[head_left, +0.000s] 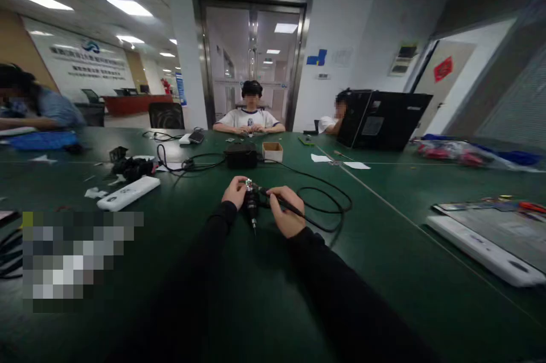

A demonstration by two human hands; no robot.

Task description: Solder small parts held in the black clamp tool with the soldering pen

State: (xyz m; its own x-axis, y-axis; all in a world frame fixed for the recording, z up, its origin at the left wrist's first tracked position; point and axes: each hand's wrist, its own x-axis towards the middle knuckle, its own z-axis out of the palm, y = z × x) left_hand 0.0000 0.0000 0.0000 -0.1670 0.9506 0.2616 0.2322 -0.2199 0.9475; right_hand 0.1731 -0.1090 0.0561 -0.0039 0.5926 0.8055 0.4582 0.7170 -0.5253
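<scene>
My left hand (234, 192) is closed, its fingertips at a small shiny part (249, 184) at the far end of a black tool (252, 203). That tool's thin metal tip points toward me. Whether the fingers grip the shiny part or the tool's body is hard to make out. In my right hand (286, 210) is a black corded pen-shaped tool (293, 207), held like a pen, with its front end close to the shiny part. A black cable (328, 229) trails from it and loops on the table to the right.
Ahead stand a black box (241, 155) and a small open carton (272, 152). White elongated devices lie left (128, 193) and right (486, 249). A large black case (384, 120) stands at the far right. A person (249, 115) sits opposite; others sit at the left and behind the case.
</scene>
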